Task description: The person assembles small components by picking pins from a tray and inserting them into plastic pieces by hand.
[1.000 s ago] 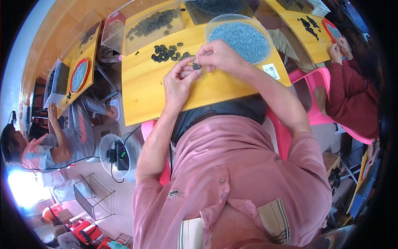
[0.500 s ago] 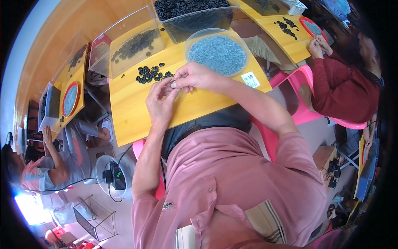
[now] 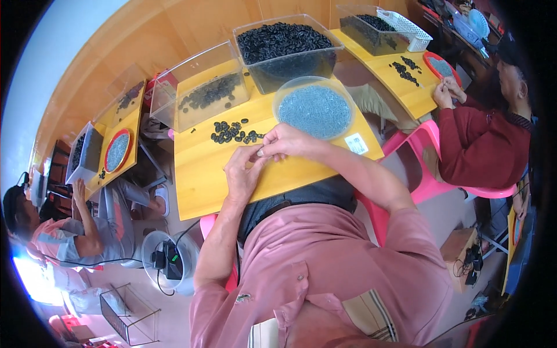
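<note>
My left hand [image 3: 241, 171] and my right hand [image 3: 283, 141] meet above the table, fingertips pinched together. What they hold between them is too small and too covered by fingers to name. Just beyond lies a loose pile of black round pieces [image 3: 227, 132], some with openings in the middle. Beside my right hand stands a round clear tray [image 3: 352, 111] full of small grey-blue metal pieces [image 3: 313, 107], thin like screws or pins.
On the yellow table [image 3: 203, 188] stand a large clear bin [image 3: 261, 75] heaped with black pieces and a clear box [image 3: 174, 107] holding fewer. A white label card [image 3: 355, 144] lies near the right edge. Co-workers sit at tables left and right. A bucket [image 3: 190, 264] with cables stands on the floor.
The whole view has shifted, so table and hands appear lower and further right. My hands stay pinched together in front of the black pieces.
</note>
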A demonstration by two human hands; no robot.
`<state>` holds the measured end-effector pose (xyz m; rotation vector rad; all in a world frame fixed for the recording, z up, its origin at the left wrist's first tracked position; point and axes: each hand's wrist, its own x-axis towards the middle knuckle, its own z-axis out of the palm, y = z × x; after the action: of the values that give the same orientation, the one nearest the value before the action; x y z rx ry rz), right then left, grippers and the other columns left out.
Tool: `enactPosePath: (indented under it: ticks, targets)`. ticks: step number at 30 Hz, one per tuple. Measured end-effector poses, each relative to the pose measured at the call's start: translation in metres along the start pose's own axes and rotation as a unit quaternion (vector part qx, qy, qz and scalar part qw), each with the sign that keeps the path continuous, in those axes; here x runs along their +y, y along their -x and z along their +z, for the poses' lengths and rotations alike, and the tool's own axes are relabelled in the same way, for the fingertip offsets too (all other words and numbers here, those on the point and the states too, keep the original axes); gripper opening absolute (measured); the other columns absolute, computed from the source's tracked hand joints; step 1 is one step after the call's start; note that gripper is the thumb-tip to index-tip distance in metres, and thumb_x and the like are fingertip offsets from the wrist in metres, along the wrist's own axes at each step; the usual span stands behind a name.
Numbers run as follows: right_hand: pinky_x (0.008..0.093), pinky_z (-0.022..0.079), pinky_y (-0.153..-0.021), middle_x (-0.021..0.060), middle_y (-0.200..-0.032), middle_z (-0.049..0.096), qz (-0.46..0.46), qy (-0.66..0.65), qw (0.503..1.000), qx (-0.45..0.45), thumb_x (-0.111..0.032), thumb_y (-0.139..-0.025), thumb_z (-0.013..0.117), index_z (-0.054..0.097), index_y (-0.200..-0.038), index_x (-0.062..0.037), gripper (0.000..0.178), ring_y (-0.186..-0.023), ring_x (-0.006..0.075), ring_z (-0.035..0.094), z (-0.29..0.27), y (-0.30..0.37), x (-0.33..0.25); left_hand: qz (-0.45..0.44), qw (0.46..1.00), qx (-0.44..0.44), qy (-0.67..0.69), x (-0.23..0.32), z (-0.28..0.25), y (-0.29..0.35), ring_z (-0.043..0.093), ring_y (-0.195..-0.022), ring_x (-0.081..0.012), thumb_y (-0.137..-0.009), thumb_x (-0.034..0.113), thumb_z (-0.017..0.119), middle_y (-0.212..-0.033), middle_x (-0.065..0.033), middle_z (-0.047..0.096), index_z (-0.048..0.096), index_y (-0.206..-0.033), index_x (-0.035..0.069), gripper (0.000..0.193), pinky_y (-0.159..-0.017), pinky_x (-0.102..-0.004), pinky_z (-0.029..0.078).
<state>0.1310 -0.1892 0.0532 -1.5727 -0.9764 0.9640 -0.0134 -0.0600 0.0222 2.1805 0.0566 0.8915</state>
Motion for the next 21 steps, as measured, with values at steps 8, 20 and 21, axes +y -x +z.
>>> enactPosePath:
  ticks: [8, 20, 21]
  targets:
    - [0.0235, 0.044, -0.049, 0.0032, -0.064, 0.063, 0.005, -0.013, 1.000, -0.004, -0.025, -0.084, 0.071, 0.070, -0.078, -0.0027, 0.023, -0.056, 0.0091, 0.058, 0.004, -0.007, 0.003, 0.011, 1.000, 0.003, -0.013, -0.001, -0.009, -0.002, 0.066, -0.073, -0.0183, -0.076, 0.002, 0.079, -0.085, -0.0111, 0.071, 0.074, -0.099, 0.001, 0.023, -0.067, -0.0293, 0.054]
    - [0.0234, 0.045, -0.051, 0.0036, -0.067, 0.064, -0.011, -0.019, 1.000, -0.014, -0.022, -0.081, 0.073, 0.068, -0.078, -0.0019, 0.021, -0.058, 0.0093, 0.059, 0.005, 0.003, -0.006, 0.007, 0.999, 0.011, 0.031, 0.006, -0.009, 0.002, 0.067, -0.076, -0.0192, -0.076, 0.004, 0.079, -0.087, -0.0108, 0.070, 0.073, -0.106, 0.003, 0.031, -0.071, -0.0309, 0.054]
    - [0.0239, 0.046, -0.050, 0.0039, -0.067, 0.065, -0.008, 0.006, 1.000, -0.016, -0.019, -0.080, 0.073, 0.068, -0.078, -0.0018, 0.019, -0.057, 0.0097, 0.060, 0.004, 0.004, -0.007, 0.006, 0.999, -0.012, 0.046, 0.007, -0.011, 0.002, 0.066, -0.078, -0.0192, -0.077, 0.005, 0.079, -0.090, -0.0109, 0.070, 0.071, -0.112, 0.003, 0.036, -0.073, -0.0309, 0.054]
